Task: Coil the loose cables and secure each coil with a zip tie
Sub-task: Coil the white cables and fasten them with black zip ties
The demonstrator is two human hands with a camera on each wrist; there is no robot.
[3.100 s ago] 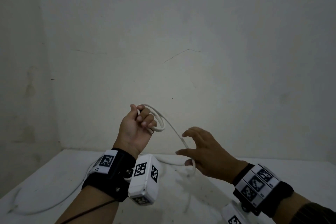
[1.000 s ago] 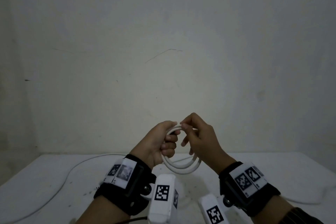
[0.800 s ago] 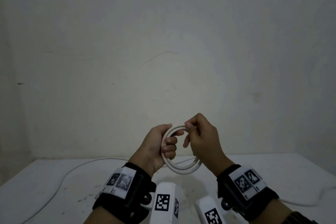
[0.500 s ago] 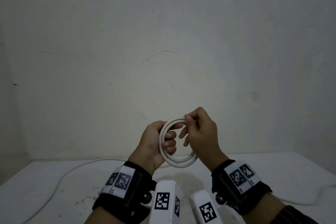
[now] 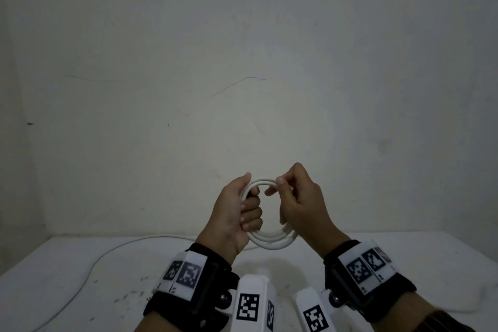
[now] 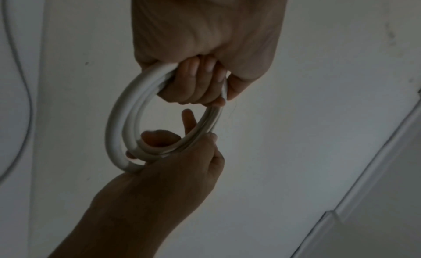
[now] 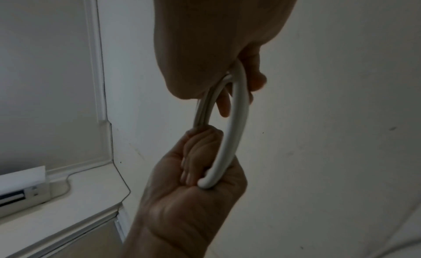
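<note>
Left hand (image 5: pixel 237 213) fists the white cable coil (image 5: pixel 272 240); opposite, right hand (image 5: pixel 301 207) pinches its top, probably stopping loops springing apart.

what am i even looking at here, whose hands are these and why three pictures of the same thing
No robot here: a person wears one camera on the head and one on each wrist, strapped on with black bands carrying printed markers. The wide picture is the head view; the two dark close-ups look along each hand.

The left hand grips one side of a white cable coil, fingers curled through the loop. The right hand pinches the coil's top. The coil is held in the air above a white table, where more loose cable lies. No zip tie is visible.
</note>
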